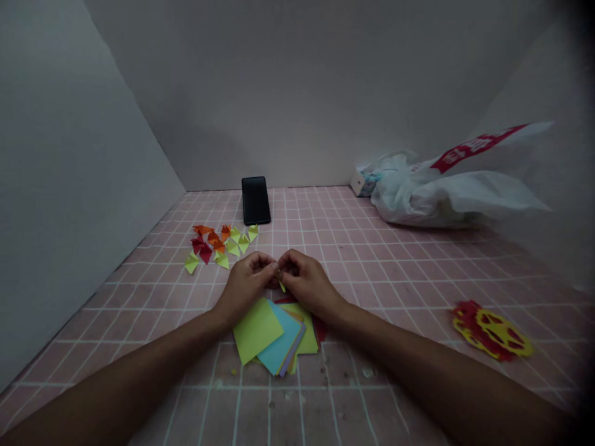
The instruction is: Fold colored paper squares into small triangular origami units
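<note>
My left hand (253,277) and my right hand (303,277) meet at the middle of the table, fingertips pinched together. Between them is a small folded piece of yellow paper (281,285), mostly hidden by my fingers. Just below my hands lies a fanned stack of square paper sheets (258,331) in yellow-green, blue, orange and purple, with red paper partly under my right wrist. Beyond my left hand sit several small folded paper pieces (217,240) in red, orange and yellow.
A black phone (255,201) lies near the back wall. At the back right are a white plastic bag (418,195) and a small box (361,181). Red and yellow paper cutouts (493,331) lie right of my right forearm. Walls enclose the pink gridded tabletop (372,272).
</note>
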Action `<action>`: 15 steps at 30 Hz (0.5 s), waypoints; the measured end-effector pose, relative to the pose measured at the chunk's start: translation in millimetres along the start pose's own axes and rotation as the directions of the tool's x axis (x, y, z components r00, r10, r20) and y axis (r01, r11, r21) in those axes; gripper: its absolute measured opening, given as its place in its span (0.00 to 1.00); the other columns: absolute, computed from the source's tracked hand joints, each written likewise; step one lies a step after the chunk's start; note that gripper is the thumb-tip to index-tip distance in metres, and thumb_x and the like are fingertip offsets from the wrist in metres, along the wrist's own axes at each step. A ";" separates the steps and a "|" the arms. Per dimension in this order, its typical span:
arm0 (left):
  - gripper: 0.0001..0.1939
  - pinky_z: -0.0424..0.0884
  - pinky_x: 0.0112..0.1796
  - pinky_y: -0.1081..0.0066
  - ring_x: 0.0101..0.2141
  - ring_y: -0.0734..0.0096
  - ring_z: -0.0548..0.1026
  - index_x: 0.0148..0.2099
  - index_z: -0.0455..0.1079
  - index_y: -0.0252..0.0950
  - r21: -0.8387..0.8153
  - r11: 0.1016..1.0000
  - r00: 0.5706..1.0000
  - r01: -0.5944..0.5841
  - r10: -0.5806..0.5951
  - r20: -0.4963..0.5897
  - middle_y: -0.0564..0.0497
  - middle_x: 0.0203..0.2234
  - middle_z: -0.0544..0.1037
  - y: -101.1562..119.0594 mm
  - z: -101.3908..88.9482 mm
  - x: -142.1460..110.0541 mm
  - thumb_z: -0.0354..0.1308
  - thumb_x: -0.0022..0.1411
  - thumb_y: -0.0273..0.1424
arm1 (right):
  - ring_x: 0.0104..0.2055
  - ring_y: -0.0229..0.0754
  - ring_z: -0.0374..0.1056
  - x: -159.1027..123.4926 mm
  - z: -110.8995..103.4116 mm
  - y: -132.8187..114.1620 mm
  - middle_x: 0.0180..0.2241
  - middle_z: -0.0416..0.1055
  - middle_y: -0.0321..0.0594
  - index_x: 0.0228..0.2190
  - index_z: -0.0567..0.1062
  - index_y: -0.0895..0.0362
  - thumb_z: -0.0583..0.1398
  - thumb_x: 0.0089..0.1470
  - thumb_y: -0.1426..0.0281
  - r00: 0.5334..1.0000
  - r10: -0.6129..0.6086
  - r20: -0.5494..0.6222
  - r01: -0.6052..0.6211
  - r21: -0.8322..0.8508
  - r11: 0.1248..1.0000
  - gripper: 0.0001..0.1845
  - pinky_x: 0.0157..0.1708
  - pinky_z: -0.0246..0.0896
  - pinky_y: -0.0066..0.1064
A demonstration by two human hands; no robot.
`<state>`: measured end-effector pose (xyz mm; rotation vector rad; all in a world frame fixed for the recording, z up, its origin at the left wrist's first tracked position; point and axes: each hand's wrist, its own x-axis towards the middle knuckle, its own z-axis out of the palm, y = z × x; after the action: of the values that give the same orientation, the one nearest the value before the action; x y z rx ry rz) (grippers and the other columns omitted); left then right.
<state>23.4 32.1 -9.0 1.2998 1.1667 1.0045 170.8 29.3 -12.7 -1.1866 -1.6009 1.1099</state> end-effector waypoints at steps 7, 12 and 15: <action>0.08 0.72 0.30 0.73 0.25 0.75 0.73 0.33 0.69 0.34 0.031 1.000 1.000 -0.003 0.004 -0.023 0.54 0.26 0.74 1.2 0.4 0.3 0.60 0.54 0.33 | 0.26 0.35 0.63 -0.3 0.7 1.0 0.24 0.68 0.35 0.28 0.70 0.57 0.56 0.49 0.75 1.000 -0.010 0.005 0.010 -0.005 1.000 0.03 0.26 0.57 0.27; 0.08 0.71 0.29 0.73 0.24 0.76 0.73 0.33 0.69 0.33 -0.004 1.000 0.999 0.022 -0.022 -0.025 0.54 0.24 0.74 2.4 1.1 0.2 0.60 0.53 0.33 | 0.27 0.35 0.63 0.2 1.3 2.4 0.25 0.68 0.35 0.28 0.69 0.57 0.56 0.50 0.75 1.000 -0.022 0.001 0.022 -0.009 1.000 0.02 0.27 0.57 0.27; 0.08 0.71 0.29 0.74 0.24 0.76 0.73 0.32 0.69 0.33 -0.020 0.999 0.999 0.027 -0.027 -0.022 0.54 0.24 0.74 1.7 0.7 0.2 0.61 0.53 0.32 | 0.27 0.35 0.63 0.4 1.4 3.6 0.25 0.68 0.35 0.28 0.69 0.57 0.56 0.50 0.75 1.000 -0.030 -0.003 0.030 -0.017 0.999 0.03 0.28 0.57 0.27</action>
<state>24.3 32.2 -7.3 1.2569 1.1851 1.0107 170.3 30.1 -16.5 -1.1710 -1.6238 1.0761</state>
